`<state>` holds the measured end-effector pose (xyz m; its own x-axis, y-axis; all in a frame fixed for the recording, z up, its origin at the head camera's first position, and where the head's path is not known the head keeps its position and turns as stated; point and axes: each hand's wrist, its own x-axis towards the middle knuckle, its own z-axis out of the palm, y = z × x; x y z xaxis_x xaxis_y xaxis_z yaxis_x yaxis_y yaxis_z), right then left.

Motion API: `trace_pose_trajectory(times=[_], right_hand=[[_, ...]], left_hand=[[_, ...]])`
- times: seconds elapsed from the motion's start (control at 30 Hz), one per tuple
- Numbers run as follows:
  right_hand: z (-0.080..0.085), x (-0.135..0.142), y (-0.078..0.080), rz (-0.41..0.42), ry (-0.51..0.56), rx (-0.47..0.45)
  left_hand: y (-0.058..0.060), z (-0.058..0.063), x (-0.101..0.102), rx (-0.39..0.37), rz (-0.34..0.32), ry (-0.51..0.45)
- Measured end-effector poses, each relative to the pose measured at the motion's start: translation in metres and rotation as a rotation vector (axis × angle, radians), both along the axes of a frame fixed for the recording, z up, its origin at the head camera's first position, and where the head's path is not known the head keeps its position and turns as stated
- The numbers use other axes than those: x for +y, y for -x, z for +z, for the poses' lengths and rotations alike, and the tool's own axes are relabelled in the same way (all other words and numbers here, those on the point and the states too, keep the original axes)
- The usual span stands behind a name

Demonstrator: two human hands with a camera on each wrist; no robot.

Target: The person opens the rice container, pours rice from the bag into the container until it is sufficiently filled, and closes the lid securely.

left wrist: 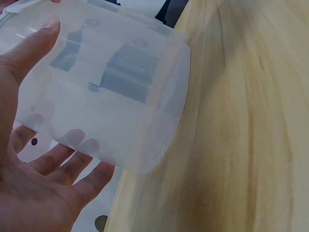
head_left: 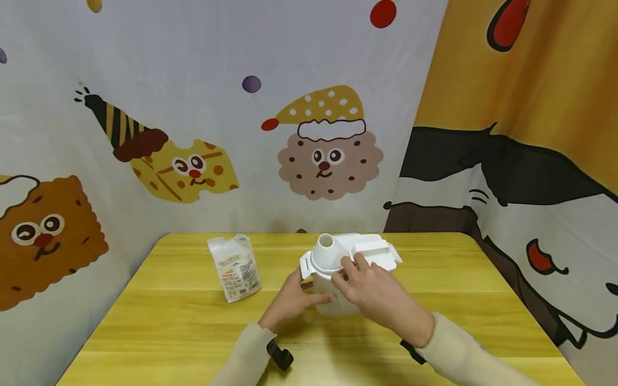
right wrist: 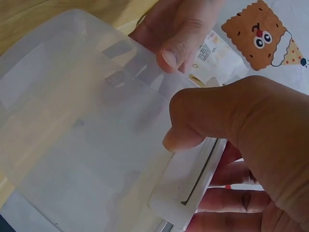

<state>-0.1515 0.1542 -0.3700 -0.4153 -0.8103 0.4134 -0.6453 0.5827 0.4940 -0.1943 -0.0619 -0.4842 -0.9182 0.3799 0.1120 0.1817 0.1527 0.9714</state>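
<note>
A translucent plastic storage container [head_left: 334, 307] stands on the table under a white lid [head_left: 354, 239]. From the lid's left side rises a cone-shaped spout [head_left: 323, 256], open at its top. My left hand [head_left: 295, 298] grips the container's left side, thumb across the front and fingers behind, partly seen through the wall in the left wrist view. My right hand [head_left: 374, 292] holds the lid's front edge. Its bent thumb [right wrist: 186, 137] sits beside a white latch flap [right wrist: 181, 181], while the fingers lie on the lid's other side.
A white printed packet [head_left: 235, 269] stands on the wooden table [head_left: 169, 327], left of the container. Side latches [head_left: 305, 265] jut out from the lid. Behind the table hangs a cartoon-printed curtain [head_left: 193, 59].
</note>
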Motion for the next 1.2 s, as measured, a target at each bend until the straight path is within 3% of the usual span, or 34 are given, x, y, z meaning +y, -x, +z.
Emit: trace_pose_trajectory(times=[0.47, 0.9, 1.2], right_hand=[[0.000, -0.002, -0.004, -0.040, -0.055, -0.009], [0.000, 0.014, -0.002, 0.094, 0.108, -0.049], [0.012, 0.022, 0.001, 0.032, 0.150, -0.226]], left_hand=[[-0.001, 0.000, 0.000, -0.005, 0.006, 0.006], [0.001, -0.001, -0.003, 0.009, 0.014, -0.001], [0.001, -0.004, -0.003, -0.005, 0.013, 0.004]])
